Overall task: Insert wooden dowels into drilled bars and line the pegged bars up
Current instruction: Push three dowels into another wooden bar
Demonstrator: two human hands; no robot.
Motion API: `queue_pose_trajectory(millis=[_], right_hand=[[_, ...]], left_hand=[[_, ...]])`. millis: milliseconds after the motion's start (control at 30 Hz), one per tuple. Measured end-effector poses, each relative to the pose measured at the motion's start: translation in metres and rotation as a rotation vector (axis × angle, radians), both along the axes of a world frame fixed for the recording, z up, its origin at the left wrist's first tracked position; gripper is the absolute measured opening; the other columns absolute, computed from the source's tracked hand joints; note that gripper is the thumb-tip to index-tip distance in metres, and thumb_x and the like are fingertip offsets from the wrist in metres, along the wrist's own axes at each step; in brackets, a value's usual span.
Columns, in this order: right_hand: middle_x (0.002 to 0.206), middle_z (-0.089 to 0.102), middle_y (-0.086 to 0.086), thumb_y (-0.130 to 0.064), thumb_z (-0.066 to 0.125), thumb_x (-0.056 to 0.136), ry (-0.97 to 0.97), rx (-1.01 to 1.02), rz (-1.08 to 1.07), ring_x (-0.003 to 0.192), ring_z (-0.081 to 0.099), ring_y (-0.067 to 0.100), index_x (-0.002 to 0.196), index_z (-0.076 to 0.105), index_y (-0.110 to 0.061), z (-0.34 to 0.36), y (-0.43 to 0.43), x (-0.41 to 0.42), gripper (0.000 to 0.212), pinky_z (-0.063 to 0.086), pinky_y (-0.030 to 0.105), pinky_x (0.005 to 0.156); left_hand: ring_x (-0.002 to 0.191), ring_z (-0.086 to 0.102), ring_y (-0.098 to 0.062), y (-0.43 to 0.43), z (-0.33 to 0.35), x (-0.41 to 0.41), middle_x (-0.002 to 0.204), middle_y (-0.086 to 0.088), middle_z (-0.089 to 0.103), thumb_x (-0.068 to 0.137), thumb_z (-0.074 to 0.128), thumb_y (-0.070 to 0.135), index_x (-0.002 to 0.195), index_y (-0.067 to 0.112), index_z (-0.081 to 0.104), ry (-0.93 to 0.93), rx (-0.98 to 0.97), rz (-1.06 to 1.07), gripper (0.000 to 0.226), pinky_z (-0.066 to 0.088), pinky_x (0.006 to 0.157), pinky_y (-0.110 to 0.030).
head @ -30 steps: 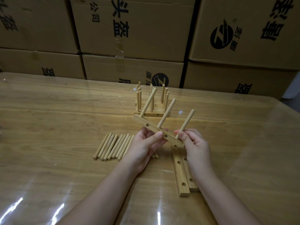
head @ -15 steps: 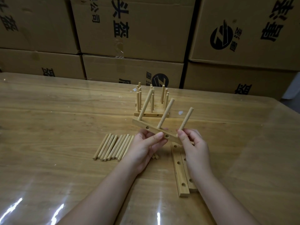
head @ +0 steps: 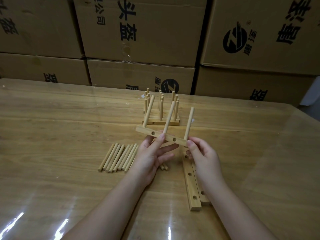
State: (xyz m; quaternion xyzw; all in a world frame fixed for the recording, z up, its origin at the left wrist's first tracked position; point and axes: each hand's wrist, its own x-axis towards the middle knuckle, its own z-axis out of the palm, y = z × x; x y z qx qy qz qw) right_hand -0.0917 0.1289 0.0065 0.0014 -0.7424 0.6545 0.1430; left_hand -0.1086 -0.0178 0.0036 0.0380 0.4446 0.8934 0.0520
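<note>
Presently, item by item.

Left hand (head: 152, 153): pinches the bar (head: 168, 138) near its middle, thumb on the near face, forefinger behind. The other fingers stretch loosely underneath.

Right hand (head: 202, 153): thumb and fingers curl round the bar's right end, at the foot of the last dowel.

Bar: I hold it in the air above the table (head: 52, 127), between both hands, slanting down toward my right. Two side holes face me.

Fitted dowels (head: 169, 116), three: seated in the bar's top edge, spaced along it, all leaning slightly right.

Loose dowels (head: 117, 157): one row flat on the table, side by side and touching, just left of my left hand. A few ends show past my wrist.

Spare bars (head: 191, 184), two: flat on the table, side by side, holes up, running toward me beneath my right wrist.

Pegged bars (head: 162, 122): packed together beyond the held bar, dowels upright. I cannot tell how many.

Boxes (head: 138, 32): cardboard, black print, stacked behind the table's far edge.
</note>
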Motion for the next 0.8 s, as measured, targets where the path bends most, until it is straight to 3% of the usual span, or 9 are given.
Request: queue_pose_trajectory(millis=[133,200,367,467,633,800], right_hand=[[0.084,0.070,-0.016,-0.027,0.055,0.092,-0.008,-0.077,-0.042,0.074,0.063,-0.004,0.089,0.061,-0.043,0.000,0.001,-0.001,0.017,0.048,0.015,0.061],[0.080,0.070,-0.018,-0.024,0.052,0.094,-0.014,-0.117,-0.068,0.071,0.064,-0.003,0.089,0.062,-0.040,0.000,0.002,-0.002,0.019,0.049,0.014,0.059],[0.084,0.070,-0.019,-0.024,0.047,0.097,-0.044,-0.158,-0.105,0.074,0.066,0.003,0.091,0.063,-0.038,-0.001,0.008,-0.002,0.022,0.051,0.025,0.069],[0.088,0.071,-0.011,-0.024,0.047,0.097,-0.041,-0.093,-0.079,0.074,0.066,0.001,0.090,0.061,-0.040,-0.001,0.005,-0.002,0.023,0.049,0.021,0.067],[0.101,0.065,-0.008,-0.023,0.047,0.097,-0.020,-0.012,-0.045,0.075,0.065,0.003,0.091,0.057,-0.044,0.001,0.000,-0.002,0.024,0.050,0.014,0.061],[0.101,0.066,-0.007,-0.025,0.047,0.097,-0.025,0.001,-0.051,0.079,0.065,0.006,0.091,0.056,-0.045,0.001,0.000,-0.001,0.023,0.048,0.016,0.062]], left_hand=[[0.082,0.072,-0.022,0.001,0.001,0.002,0.111,-0.010,0.071,0.073,0.069,0.034,0.114,0.016,0.061,0.004,-0.010,-0.007,0.046,0.055,0.052,-0.021],[0.091,0.071,-0.021,-0.001,0.000,0.001,0.114,-0.009,0.069,0.077,0.065,0.038,0.114,0.017,0.063,0.024,-0.018,-0.005,0.043,0.056,0.057,-0.023],[0.105,0.067,-0.021,-0.008,0.002,-0.004,0.114,-0.006,0.070,0.082,0.051,0.052,0.112,0.017,0.062,0.013,0.100,0.060,0.047,0.055,0.076,-0.033],[0.101,0.069,-0.021,-0.008,0.004,-0.006,0.106,-0.005,0.073,0.082,0.051,0.052,0.109,0.020,0.062,-0.031,0.159,0.072,0.043,0.050,0.082,-0.039],[0.094,0.071,-0.019,-0.010,0.005,-0.006,0.097,-0.002,0.075,0.080,0.056,0.045,0.107,0.019,0.061,-0.074,0.261,0.110,0.038,0.054,0.078,-0.037],[0.086,0.072,-0.019,-0.008,0.005,-0.006,0.084,-0.002,0.074,0.082,0.058,0.034,0.095,0.015,0.061,-0.082,0.300,0.100,0.023,0.056,0.079,-0.037]])
